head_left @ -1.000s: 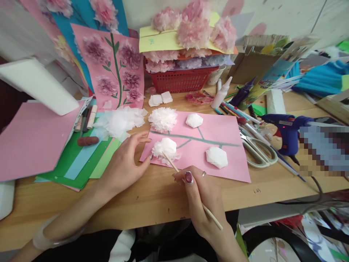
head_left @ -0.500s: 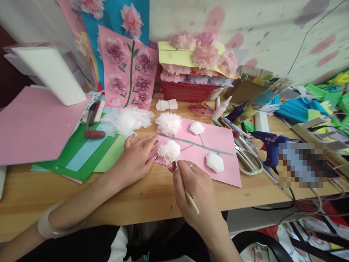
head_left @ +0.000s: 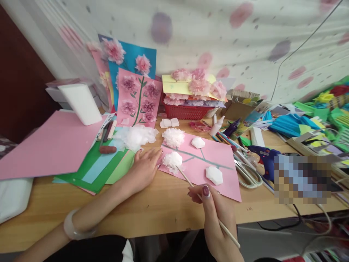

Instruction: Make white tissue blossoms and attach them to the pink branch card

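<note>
My right hand (head_left: 218, 214) pinches a thin wooden stick (head_left: 188, 180), whose tip touches the lower left white tissue flower (head_left: 172, 160). That flower sits on a pink sheet (head_left: 229, 182) with a painted green branch. My left hand (head_left: 145, 167) lies with its fingers spread at the sheet's left edge, beside the flower, with nothing visible in it. A fuller white flower (head_left: 173, 137) is above it. Two flatter white tissue pieces, one upper (head_left: 198, 142) and one lower (head_left: 214, 175), rest further right. Loose white tissue (head_left: 136, 137) lies beyond my left hand.
Scissors (head_left: 248, 174) and a blue glue gun (head_left: 264, 158) lie to the right. A red basket (head_left: 185, 112) of paper flowers stands behind, next to a finished pink flower picture (head_left: 155, 80). Green sheets (head_left: 89, 183) and a large pink sheet (head_left: 57, 145) are left.
The view has shifted up and left. My right hand has moved back and right from the flower, and more of the stick shows. My left hand stays beside the flower.
</note>
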A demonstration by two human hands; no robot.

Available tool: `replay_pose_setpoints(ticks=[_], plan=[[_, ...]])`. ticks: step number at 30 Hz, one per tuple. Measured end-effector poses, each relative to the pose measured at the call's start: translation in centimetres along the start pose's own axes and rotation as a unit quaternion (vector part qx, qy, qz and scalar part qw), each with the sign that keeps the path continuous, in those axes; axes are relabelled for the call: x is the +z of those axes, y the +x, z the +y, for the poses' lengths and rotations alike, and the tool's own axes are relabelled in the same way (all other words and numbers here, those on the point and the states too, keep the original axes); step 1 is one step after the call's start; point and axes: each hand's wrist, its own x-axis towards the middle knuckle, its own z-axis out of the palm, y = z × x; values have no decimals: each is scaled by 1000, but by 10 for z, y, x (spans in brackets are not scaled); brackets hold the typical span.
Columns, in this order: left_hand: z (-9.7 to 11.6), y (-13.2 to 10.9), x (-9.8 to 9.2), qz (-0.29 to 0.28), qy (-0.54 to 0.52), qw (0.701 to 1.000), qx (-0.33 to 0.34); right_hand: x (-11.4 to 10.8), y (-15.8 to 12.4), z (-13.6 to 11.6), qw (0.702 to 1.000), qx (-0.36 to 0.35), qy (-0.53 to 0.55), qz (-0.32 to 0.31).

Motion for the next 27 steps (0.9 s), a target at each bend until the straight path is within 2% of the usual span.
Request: replay_pose_setpoints(ticks=[2,4,7,9,12,16,20,23,27], plan=[[-3,4,-8,9,8,1000,19,0,0,2,1000,4,7,17],[-9,9,-23,50,22,998,19,-1,0,2,999,5,12,32],[-29,18,-52,165,51,984,-35,-3,1,3,998,-8,15,53],[-47,25,-69,219,51,972,-73,-4,2,7,997,-8,9,74],[-70,31,-82,234,6,966,-106,-2,5,14,995,-8,6,101],[-80,35,-76,209,-20,970,-121,3,6,22,993,-13,26,114],[-74,48,-61,191,33,978,-71,7,6,30,991,-37,44,120],[-69,60,-52,198,71,974,-84,10,6,37,989,-39,46,136],[-67,69,-47,209,62,972,-83,12,6,40,988,-33,59,139]])
